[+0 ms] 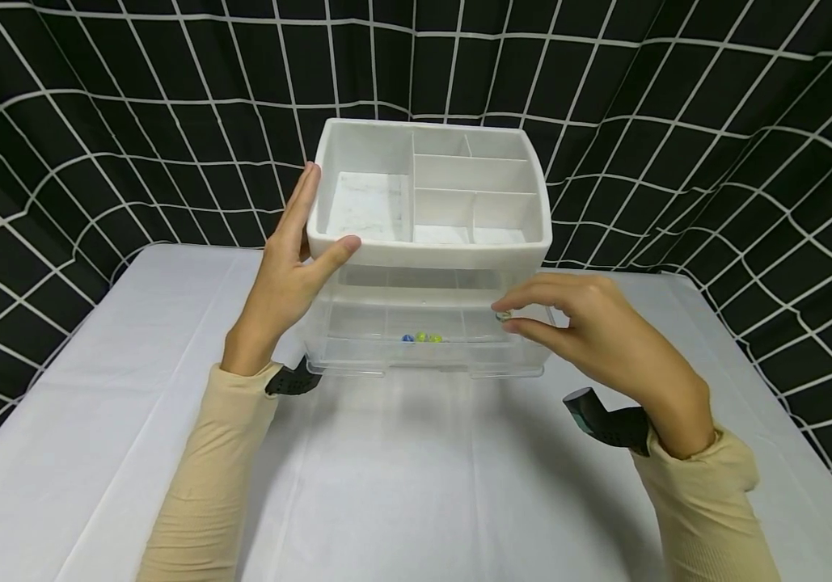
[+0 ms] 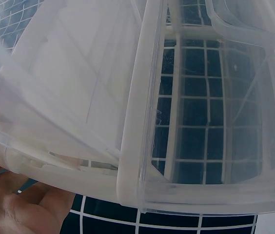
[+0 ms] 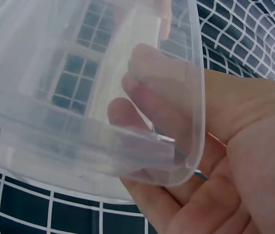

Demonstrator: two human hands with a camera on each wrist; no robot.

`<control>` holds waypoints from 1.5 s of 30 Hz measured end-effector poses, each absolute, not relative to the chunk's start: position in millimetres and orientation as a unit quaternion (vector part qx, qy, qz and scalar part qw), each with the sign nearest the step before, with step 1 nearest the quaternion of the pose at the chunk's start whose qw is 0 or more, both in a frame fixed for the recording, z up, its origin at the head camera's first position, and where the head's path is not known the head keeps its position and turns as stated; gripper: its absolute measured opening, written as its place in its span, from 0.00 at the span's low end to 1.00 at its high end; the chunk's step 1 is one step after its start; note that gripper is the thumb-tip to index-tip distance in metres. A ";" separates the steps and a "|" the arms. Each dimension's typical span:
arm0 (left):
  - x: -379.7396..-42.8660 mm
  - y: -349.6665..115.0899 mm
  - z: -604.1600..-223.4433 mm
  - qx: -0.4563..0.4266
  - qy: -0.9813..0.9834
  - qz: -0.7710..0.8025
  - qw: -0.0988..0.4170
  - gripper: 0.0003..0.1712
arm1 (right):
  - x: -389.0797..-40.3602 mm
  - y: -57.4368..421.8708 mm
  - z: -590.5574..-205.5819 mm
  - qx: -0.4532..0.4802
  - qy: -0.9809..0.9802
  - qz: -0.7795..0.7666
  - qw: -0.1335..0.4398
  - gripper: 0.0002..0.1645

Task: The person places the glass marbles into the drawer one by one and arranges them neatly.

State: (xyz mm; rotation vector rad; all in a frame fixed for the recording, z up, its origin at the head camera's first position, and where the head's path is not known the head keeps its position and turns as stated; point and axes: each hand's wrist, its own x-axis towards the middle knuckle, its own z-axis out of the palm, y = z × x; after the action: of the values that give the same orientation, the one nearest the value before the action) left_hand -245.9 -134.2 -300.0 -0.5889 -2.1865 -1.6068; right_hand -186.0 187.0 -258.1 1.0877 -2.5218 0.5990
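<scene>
A white desktop organizer (image 1: 433, 255) with a divided top stands on the table, its clear drawer (image 1: 365, 352) pulled out at the front. My left hand (image 1: 286, 271) rests on the organizer's left corner, thumb on the front rim and fingers fairly straight along the side. Between right thumb and forefinger, my right hand (image 1: 590, 331) pinches a small clear glassy marble (image 1: 504, 316) over the drawer's right end. In the drawer lie a blue marble (image 1: 407, 339) and yellow-green marbles (image 1: 421, 337). In the right wrist view, the fingertips (image 3: 125, 113) show through clear plastic; the marble is hard to make out.
A white cloth (image 1: 386, 477) covers the table. Black fabric with a white grid (image 1: 241, 73) hangs behind and at both sides. The organizer's top has one large compartment (image 1: 368, 202) at left and several smaller ones at right. Dark wrist devices (image 1: 608, 424) sit at both cuffs.
</scene>
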 end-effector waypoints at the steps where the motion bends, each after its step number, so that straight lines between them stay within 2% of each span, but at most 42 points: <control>1: -246.1 -134.1 -300.0 -0.209 -0.774 -0.570 0.181 0.48 | -187.0 186.5 -258.0 0.383 -0.885 0.212 0.159 0.15; 12: -246.2 -134.0 -299.6 -0.209 -0.770 -0.575 0.180 0.48 | -195.9 173.5 -249.6 0.357 -0.912 0.199 0.041 0.09; 22: -246.5 -134.1 -300.4 -0.212 -0.767 -0.578 0.180 0.48 | -203.4 161.9 -245.0 0.344 -0.915 0.204 -0.048 0.09; 36: -245.9 -134.3 -299.4 -0.213 -0.767 -0.578 0.179 0.48 | -210.6 153.9 -244.6 0.337 -0.919 0.185 -0.087 0.09; 45: -245.8 -134.2 -299.2 -0.213 -0.766 -0.580 0.177 0.48 | -213.7 151.8 -246.2 0.343 -0.918 0.176 -0.091 0.09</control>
State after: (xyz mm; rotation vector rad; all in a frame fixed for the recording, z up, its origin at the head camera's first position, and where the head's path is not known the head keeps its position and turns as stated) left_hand -245.8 -134.2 -299.2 -0.6017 -2.1681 -1.6408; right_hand -213.7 151.8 -246.2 1.1454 -3.0637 0.5869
